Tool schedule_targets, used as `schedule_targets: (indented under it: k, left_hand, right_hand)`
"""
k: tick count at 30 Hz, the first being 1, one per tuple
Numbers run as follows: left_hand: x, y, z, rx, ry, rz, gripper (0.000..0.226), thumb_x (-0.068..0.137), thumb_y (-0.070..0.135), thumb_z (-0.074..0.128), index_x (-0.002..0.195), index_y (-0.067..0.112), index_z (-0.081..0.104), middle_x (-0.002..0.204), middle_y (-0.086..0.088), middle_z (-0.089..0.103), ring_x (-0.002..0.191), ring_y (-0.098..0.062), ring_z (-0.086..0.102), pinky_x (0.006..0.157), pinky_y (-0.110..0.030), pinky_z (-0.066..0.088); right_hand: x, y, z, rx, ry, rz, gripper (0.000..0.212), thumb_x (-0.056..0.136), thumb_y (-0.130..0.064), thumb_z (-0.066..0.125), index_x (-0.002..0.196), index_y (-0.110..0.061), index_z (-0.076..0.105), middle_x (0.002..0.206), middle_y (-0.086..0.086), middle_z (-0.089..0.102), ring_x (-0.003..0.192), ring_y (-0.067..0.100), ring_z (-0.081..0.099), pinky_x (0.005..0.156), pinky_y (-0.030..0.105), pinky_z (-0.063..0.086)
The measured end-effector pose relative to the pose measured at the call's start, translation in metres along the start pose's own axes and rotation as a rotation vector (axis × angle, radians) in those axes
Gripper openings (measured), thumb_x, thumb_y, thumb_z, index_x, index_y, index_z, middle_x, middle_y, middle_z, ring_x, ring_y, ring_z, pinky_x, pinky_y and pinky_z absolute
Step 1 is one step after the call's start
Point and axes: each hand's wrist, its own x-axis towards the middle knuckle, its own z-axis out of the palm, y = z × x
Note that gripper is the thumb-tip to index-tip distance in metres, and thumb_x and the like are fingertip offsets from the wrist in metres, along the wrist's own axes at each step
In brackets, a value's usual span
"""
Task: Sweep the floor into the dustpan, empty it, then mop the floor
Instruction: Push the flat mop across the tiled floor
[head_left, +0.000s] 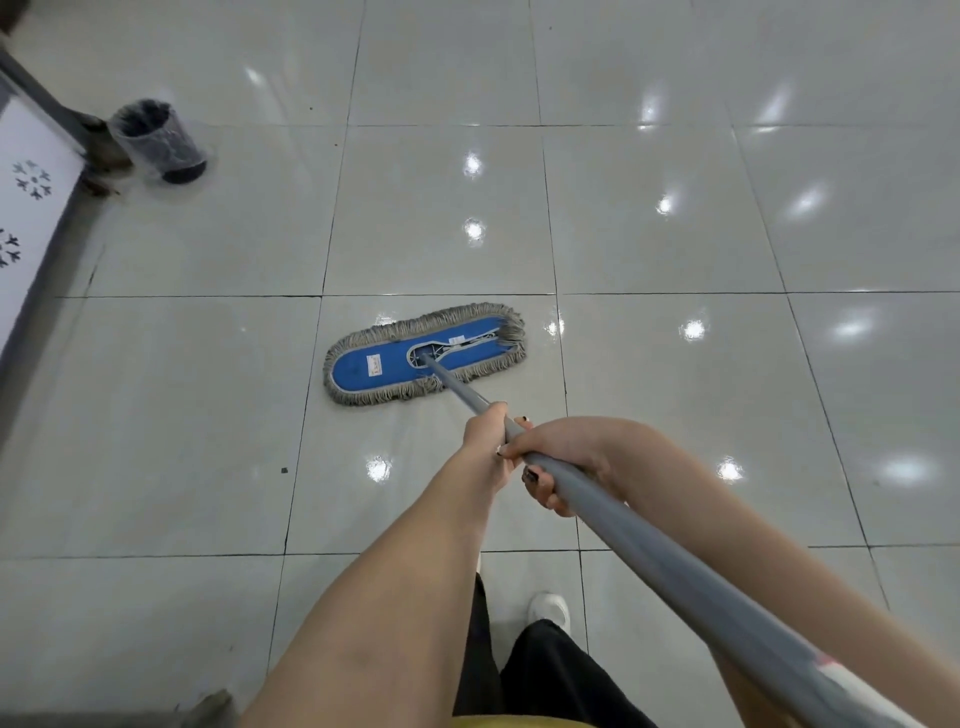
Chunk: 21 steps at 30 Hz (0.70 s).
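A flat mop head (379, 364), blue on top with a grey string fringe, lies flat on the glossy pale tiled floor (675, 234) just ahead of me. Its grey handle (649, 551) runs back from the head to the lower right corner. My left hand (485, 441) grips the handle farther down toward the head. My right hand (563, 457) grips it just behind, fingers curled round the pole from the right. The two hands touch each other.
A small bin lined with a clear bag (156, 140) stands at the upper left beside a dark-framed panel with a white patterned face (31, 197). A dark speck (284, 470) lies on a tile at left. My white shoe (550, 608) and dark trousers show below.
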Motion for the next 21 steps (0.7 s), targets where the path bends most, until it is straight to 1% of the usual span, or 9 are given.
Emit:
schedule_targets:
  k: [3, 5, 9, 13, 15, 16, 18, 19, 21]
  left_hand:
    - [-0.006, -0.026, 0.002, 0.011, 0.02, -0.004, 0.016, 0.098, 0.022, 0.042, 0.092, 0.008, 0.044, 0.068, -0.006, 0.048, 0.056, -0.016, 0.049, 0.033, -0.016, 0.043]
    - [-0.009, -0.045, 0.003, 0.018, 0.051, -0.01, 0.015, 0.098, 0.022, 0.042, 0.095, 0.007, 0.044, 0.067, -0.006, 0.049, 0.056, -0.016, 0.049, 0.032, -0.016, 0.043]
    - [-0.012, -0.074, 0.009, -0.017, 0.034, -0.005, 0.015, 0.099, 0.02, 0.041, 0.101, 0.006, 0.042, 0.068, -0.006, 0.049, 0.056, -0.015, 0.05, 0.033, -0.016, 0.044]
    - [-0.005, -0.08, 0.011, -0.01, 0.019, -0.053, 0.016, 0.099, 0.024, 0.041, 0.103, 0.009, 0.042, 0.071, -0.004, 0.05, 0.058, -0.013, 0.051, 0.033, -0.017, 0.046]
    - [-0.001, -0.08, 0.008, -0.056, 0.016, -0.072, 0.018, 0.099, 0.026, 0.042, 0.094, 0.009, 0.043, 0.065, -0.003, 0.05, 0.053, -0.013, 0.051, 0.031, -0.016, 0.044]
    - [0.003, -0.079, 0.005, -0.075, 0.015, -0.073, 0.022, 0.099, 0.026, 0.043, 0.087, 0.009, 0.043, 0.06, -0.003, 0.051, 0.046, -0.013, 0.052, 0.031, -0.016, 0.043]
    - [0.01, -0.074, -0.001, -0.088, 0.017, -0.059, 0.027, 0.099, 0.027, 0.043, 0.079, 0.009, 0.042, 0.044, -0.001, 0.052, 0.032, -0.011, 0.051, 0.033, -0.014, 0.042]
    - [0.013, -0.071, -0.001, -0.094, 0.019, -0.046, 0.028, 0.099, 0.026, 0.043, 0.078, 0.009, 0.042, 0.038, -0.001, 0.051, 0.029, -0.01, 0.05, 0.034, -0.014, 0.043]
    - [0.02, -0.064, 0.0, -0.12, 0.031, -0.036, 0.027, 0.099, 0.026, 0.044, 0.078, 0.009, 0.041, 0.043, -0.002, 0.051, 0.032, -0.01, 0.05, 0.034, -0.014, 0.044]
  right_hand:
    - [-0.001, 0.028, -0.004, -0.018, -0.008, 0.005, 0.039, 0.093, -0.029, 0.051, 0.06, -0.013, 0.04, 0.036, -0.001, 0.043, 0.026, 0.009, 0.041, 0.032, 0.012, 0.036]
    - [-0.002, 0.049, -0.006, -0.009, -0.016, 0.02, 0.04, 0.092, -0.029, 0.052, 0.058, -0.013, 0.041, 0.036, 0.0, 0.043, 0.026, 0.009, 0.042, 0.032, 0.012, 0.036]
    - [0.001, 0.08, -0.013, 0.005, -0.006, 0.024, 0.042, 0.091, -0.035, 0.056, 0.058, -0.012, 0.045, 0.043, 0.0, 0.046, 0.027, 0.009, 0.043, 0.033, 0.014, 0.038]
    - [0.011, 0.09, -0.014, 0.054, 0.028, -0.003, 0.042, 0.092, -0.037, 0.056, 0.062, -0.009, 0.044, 0.053, 0.003, 0.044, 0.024, 0.009, 0.041, 0.031, 0.012, 0.034]
    - [0.02, 0.09, -0.009, 0.069, 0.034, -0.003, 0.043, 0.093, -0.037, 0.055, 0.062, -0.009, 0.044, 0.047, 0.002, 0.045, 0.022, 0.009, 0.04, 0.03, 0.011, 0.033]
    - [0.025, 0.089, -0.006, 0.083, 0.028, -0.004, 0.043, 0.093, -0.036, 0.054, 0.061, -0.009, 0.044, 0.041, 0.001, 0.045, 0.022, 0.009, 0.04, 0.03, 0.01, 0.033]
    - [0.034, 0.085, -0.002, 0.1, 0.017, 0.0, 0.042, 0.093, -0.036, 0.054, 0.061, -0.009, 0.046, 0.034, -0.001, 0.044, 0.021, 0.008, 0.04, 0.031, 0.01, 0.034]
    - [0.036, 0.081, -0.002, 0.099, 0.016, 0.004, 0.043, 0.093, -0.037, 0.054, 0.061, -0.009, 0.046, 0.033, -0.001, 0.044, 0.021, 0.009, 0.04, 0.031, 0.01, 0.034]
    - [0.041, 0.072, -0.006, 0.086, 0.012, 0.01, 0.044, 0.093, -0.038, 0.053, 0.061, -0.008, 0.046, 0.032, 0.0, 0.043, 0.021, 0.009, 0.039, 0.03, 0.01, 0.033]
